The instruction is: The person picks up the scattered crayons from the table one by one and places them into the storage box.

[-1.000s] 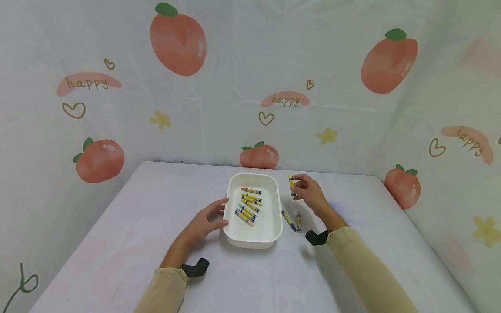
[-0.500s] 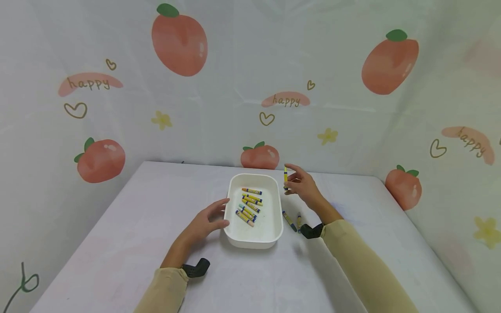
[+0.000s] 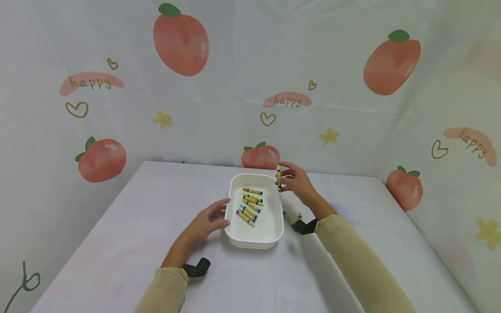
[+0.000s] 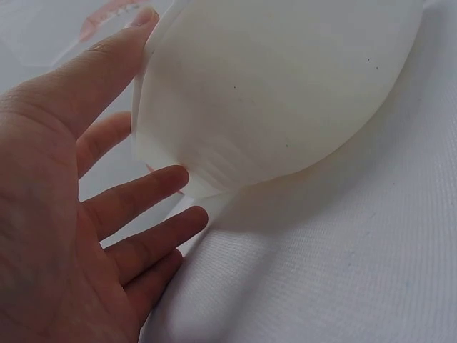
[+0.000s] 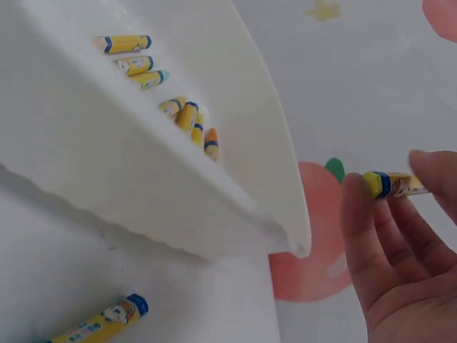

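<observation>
A white plastic box [image 3: 254, 244] holds several yellow-wrapped crayons [image 3: 252, 191] lying loose on its floor. My left hand [image 3: 202, 222] touches the box's left side with spread fingers; in the left wrist view its fingertips [image 4: 175, 176] lie against the outer wall, thumb at the rim. Above the far right corner of the box, my right hand [image 3: 300, 184] pinches a yellow crayon [image 3: 278, 174] upright between thumb and fingers. In the right wrist view, the yellow end of that crayon [image 5: 389, 184] shows beside the fingers.
Two more crayons lie on the white tablecloth right of the box, one a dark crayon [image 3: 288, 219], partly hidden by the right wrist's black camera [image 3: 306, 227]. A curtain [image 3: 219, 121] printed with peaches hangs behind the table.
My right hand has moved left and slightly up with the yellow crayon, from beside the box to its far right corner. My left hand has stayed at the box.
</observation>
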`<state>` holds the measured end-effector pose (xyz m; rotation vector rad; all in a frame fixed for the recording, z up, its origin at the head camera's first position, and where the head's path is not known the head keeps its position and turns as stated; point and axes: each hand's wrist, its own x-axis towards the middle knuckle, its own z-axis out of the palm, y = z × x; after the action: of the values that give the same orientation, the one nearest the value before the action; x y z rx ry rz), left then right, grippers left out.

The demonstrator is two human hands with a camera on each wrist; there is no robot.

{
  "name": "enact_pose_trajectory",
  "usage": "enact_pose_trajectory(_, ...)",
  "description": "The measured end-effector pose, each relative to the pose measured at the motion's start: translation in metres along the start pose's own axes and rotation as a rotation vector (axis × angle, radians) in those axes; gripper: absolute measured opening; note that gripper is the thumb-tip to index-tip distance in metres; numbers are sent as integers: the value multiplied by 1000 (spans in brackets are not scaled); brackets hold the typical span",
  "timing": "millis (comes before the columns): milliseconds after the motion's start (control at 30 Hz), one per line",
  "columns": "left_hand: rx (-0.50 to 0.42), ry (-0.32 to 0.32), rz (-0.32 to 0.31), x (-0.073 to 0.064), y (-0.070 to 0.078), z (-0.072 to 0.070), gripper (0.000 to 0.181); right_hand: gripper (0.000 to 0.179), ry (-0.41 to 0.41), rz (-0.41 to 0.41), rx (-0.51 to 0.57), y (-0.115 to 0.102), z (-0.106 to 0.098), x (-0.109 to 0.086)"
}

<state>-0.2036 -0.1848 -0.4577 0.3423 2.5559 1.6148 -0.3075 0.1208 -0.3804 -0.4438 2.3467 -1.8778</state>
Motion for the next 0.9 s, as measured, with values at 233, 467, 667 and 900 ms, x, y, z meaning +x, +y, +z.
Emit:
enact_pose_trajectory(233,5,1,-1,-1,1,-1,68,47,7,8,-7,-5,10,7)
enact_pose_trajectory(467,4,1,-4,-1,1,-1,67,44,0,18,-7,-13,21,10)
enact_pose_trajectory(667,0,4,3,-1,1,-1,67,43,-17,29,3,-13,29,15)
enact_pose_trajectory(900,-7,-1,1,-1,3,-2,67,45,-44,40,-15,-11,35,20)
